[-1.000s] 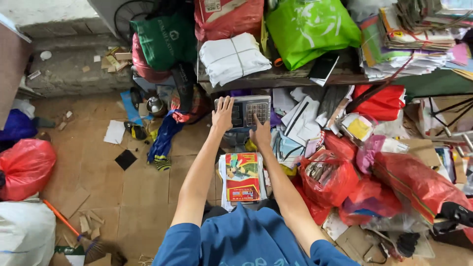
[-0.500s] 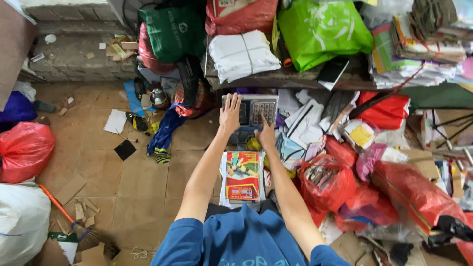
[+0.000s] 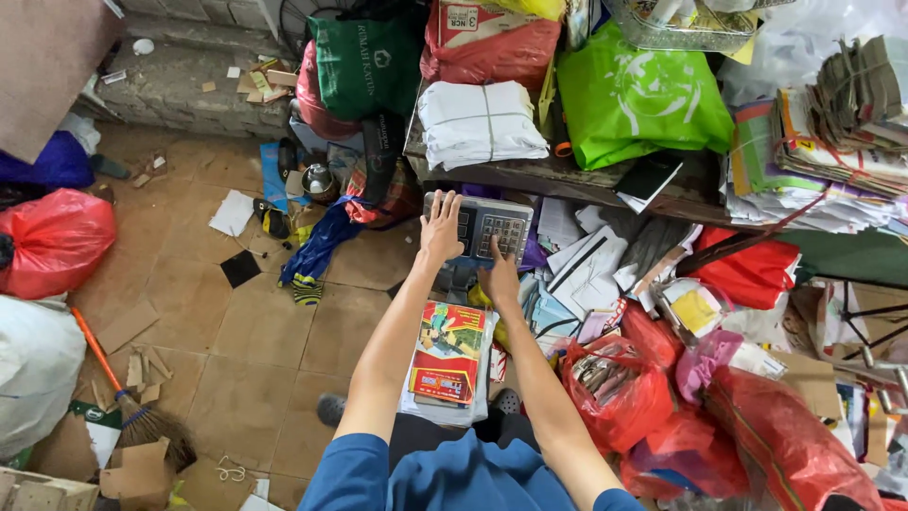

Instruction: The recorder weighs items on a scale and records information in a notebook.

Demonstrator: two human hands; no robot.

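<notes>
Since the earlier frame, both hands sit barely shifted. Left hand (image 3: 441, 227) lies flat, fingers spread, on the grey keypad weighing-scale head (image 3: 480, 227); right hand (image 3: 500, 276) presses its keys with a fingertip. The head sits below the wooden shelf edge (image 3: 558, 176). Judged rigid, moderately heavy; grip the casing sides. Its base is hidden behind the stacked books (image 3: 446, 361).

The person is wearing a blue short-sleeved shirt (image 3: 454, 478) of soft, slightly creased fabric, its sleeves ending just above the elbows and leaving both forearms bare. Dark trousers (image 3: 445, 431) are showing below the shirt's hem. The bare left hand (image 3: 441, 227) and bare right hand (image 3: 499, 277) are wearing no gloves, rings or watch. A grey shoe (image 3: 330, 409) is peeking out beside the left arm.
</notes>
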